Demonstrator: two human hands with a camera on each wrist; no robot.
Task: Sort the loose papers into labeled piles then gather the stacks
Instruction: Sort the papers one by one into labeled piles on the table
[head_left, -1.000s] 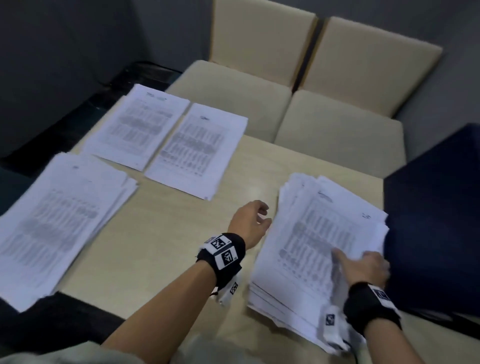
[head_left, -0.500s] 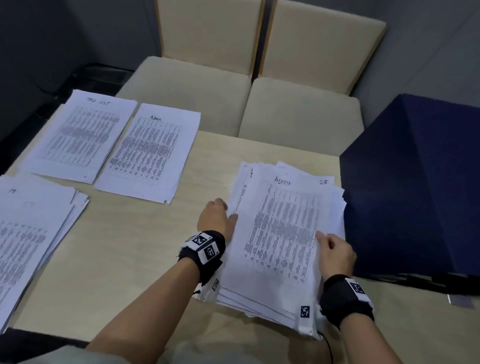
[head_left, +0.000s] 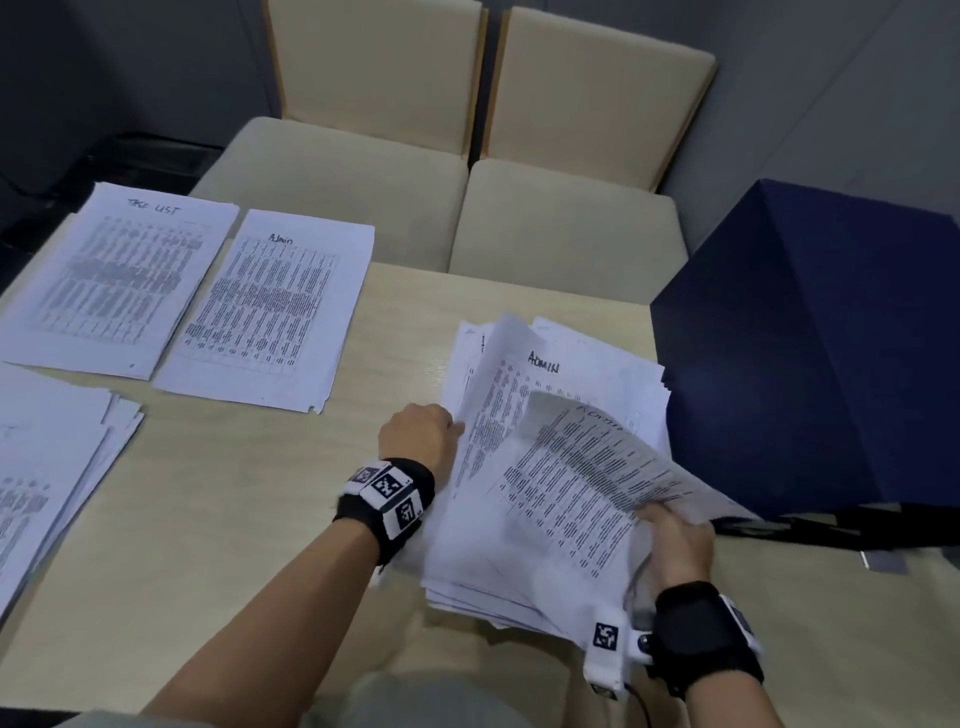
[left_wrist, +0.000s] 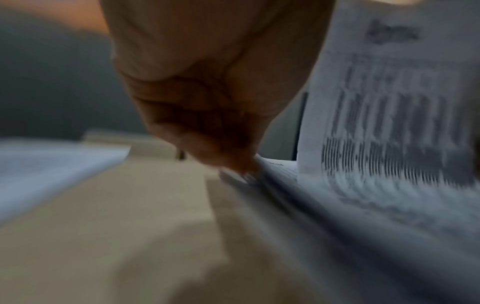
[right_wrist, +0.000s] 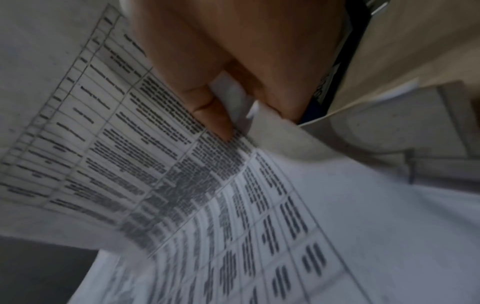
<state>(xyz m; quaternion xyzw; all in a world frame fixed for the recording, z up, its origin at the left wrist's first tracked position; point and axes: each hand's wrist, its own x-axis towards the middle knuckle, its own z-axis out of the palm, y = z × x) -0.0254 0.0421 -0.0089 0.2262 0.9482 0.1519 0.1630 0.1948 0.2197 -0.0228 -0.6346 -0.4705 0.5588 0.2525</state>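
Table: bare wood down the middle strip and along the near edge, between the left piles and the loose stack. Right edge boxed in by a dark blue box, its base just beside the stack. Two beige chairs tucked against the far edge.

Loose paper stack toward the near right corner, fanned and uneven, hanging slightly past the near edge. Left hand at the stack's left edge, fingers curled in, fingertips pinching or pressing sheet edges there (wrist view blurred, can't tell which). Right hand at the stack's right edge, thumb and fingers clamped on the corner of a lifted sheet, curled up clear of the stack. Same pinch in the right wrist view.

Sorted piles: far left corner, pile headed "TKE LIST" or similar (handwriting unclear), next to it, just apart, a pile headed "Admin". Third pile at the left edge, header not legible.

Writing: "ADMIN" handwritten on the sheet under the lifted one, similar word on the lifted sheet, blurred. Printed tables unreadable.
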